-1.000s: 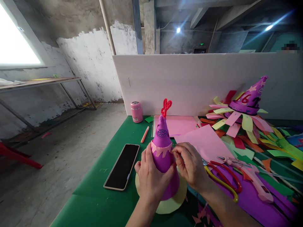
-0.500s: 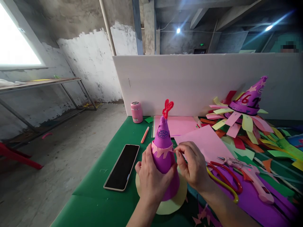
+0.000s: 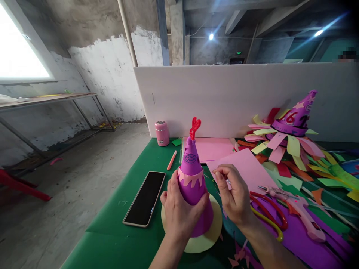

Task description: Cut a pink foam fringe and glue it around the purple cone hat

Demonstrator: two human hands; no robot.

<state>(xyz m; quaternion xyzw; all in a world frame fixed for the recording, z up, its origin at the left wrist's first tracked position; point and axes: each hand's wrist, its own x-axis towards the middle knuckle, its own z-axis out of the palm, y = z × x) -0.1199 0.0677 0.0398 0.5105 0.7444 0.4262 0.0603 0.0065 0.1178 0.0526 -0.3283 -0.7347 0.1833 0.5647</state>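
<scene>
A purple paper cone hat (image 3: 193,175) stands upright on a pale yellow round brim (image 3: 206,239) on the green table. It has a pink jagged band, a drawn blue mark and a red curl on its tip. My left hand (image 3: 179,209) wraps around the cone's lower left side. Just right of the cone, my right hand (image 3: 234,194) hovers a little apart from it, fingertips pinched together; what they pinch, if anything, is too small to tell.
A black phone (image 3: 145,198) lies left of the hat, with an orange pen (image 3: 171,160) and pink canister (image 3: 162,133) behind. Pink sheets (image 3: 244,168), red-handled scissors (image 3: 269,213), a pink glue gun (image 3: 303,213), a second purple hat (image 3: 297,116) and scraps crowd the right. A white board (image 3: 238,97) closes the back.
My right hand has drawn away from the pink band, moving right and slightly up. The cone has tilted a little to the left. My left hand keeps its hold.
</scene>
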